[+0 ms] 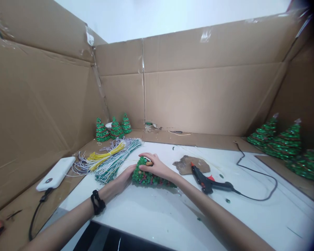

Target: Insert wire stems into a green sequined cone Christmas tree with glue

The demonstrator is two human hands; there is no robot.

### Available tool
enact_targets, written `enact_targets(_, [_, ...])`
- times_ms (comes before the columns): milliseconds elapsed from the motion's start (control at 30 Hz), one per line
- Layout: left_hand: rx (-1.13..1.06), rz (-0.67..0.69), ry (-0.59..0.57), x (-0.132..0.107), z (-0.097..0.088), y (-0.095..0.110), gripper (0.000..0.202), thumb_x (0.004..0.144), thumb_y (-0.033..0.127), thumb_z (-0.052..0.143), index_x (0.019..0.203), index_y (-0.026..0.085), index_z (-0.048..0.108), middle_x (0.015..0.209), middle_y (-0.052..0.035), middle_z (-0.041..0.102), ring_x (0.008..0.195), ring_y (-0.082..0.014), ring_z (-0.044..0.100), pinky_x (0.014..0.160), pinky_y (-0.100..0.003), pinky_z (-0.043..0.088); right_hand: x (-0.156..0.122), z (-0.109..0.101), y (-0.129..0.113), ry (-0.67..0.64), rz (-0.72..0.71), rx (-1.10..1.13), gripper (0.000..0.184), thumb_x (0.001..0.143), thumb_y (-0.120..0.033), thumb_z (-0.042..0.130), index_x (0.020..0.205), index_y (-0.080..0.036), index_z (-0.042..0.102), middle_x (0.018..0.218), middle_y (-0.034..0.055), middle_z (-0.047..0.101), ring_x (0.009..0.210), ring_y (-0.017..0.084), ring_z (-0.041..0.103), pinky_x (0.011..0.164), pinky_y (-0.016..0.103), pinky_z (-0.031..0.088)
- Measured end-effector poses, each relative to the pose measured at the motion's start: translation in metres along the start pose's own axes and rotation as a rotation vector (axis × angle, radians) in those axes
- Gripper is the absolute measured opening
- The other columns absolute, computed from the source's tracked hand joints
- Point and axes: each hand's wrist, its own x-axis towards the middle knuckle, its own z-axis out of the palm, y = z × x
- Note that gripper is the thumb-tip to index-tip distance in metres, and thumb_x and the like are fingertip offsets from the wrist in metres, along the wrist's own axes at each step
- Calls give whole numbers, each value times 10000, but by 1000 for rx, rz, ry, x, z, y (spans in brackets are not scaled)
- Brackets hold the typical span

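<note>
A green beaded Christmas tree [148,178] lies tilted on the white tabletop between my hands. My left hand [125,178] is closed around its left side, its fingers partly hidden behind the tree. My right hand [155,167] reaches over the top, thumb and fingers pinching the tree near a small tan piece [149,163]. Whether that piece is fixed to the tree, I cannot tell. To the right of the tree, a black glue gun [211,183] rests with its orange tip on a scrap of brown cardboard [184,165].
Bundles of white-green wires [115,162] and yellow wires [107,154] lie at left, beside a white power bank [56,173]. Finished-looking small trees [117,128] stand at back left; larger trees [285,141] stand right. The glue gun's cord [261,199] loops across the right. Cardboard walls [199,97] enclose the table.
</note>
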Motion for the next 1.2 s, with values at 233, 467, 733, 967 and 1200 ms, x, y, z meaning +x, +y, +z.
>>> enact_targets(233, [-48,-24,-14,-3,-2,1,264,763,308,617,956,157,713,858,-50,729,804,-189,612,762,-266,420,-1,0,2,-23,61,29,471,763,-379,673,1198,-277,525,998,35,429,905,179,514,928,361,399])
enact_targets(467, [-12,-42,-63,1,-9,-1,250,768,322,631,940,160,713,777,-37,708,706,-160,583,728,-249,415,-2,1,2,-6,-50,35,423,774,-319,665,1177,-277,545,1010,34,531,1040,213,462,957,363,375])
enact_targets(733, [-95,-105,-57,2,-9,-7,290,748,404,653,854,142,718,692,-33,669,622,-131,533,599,-215,373,-1,8,8,25,-25,14,395,753,-299,673,1121,-278,530,1032,18,552,1004,211,477,915,340,400])
enact_targets(967, [-213,-139,47,-3,-5,-10,305,723,406,686,865,137,711,720,-33,661,636,-123,534,613,-209,383,-1,6,1,6,-21,82,367,764,-331,660,1096,-256,523,1106,36,551,1025,226,463,929,362,386])
enact_targets(1200, [-221,-133,19,-6,-2,-5,339,760,428,644,939,144,693,809,-47,672,735,-153,565,674,-225,406,0,5,0,-8,5,88,376,765,-366,663,1095,-275,509,1139,35,535,1055,236,449,938,381,377])
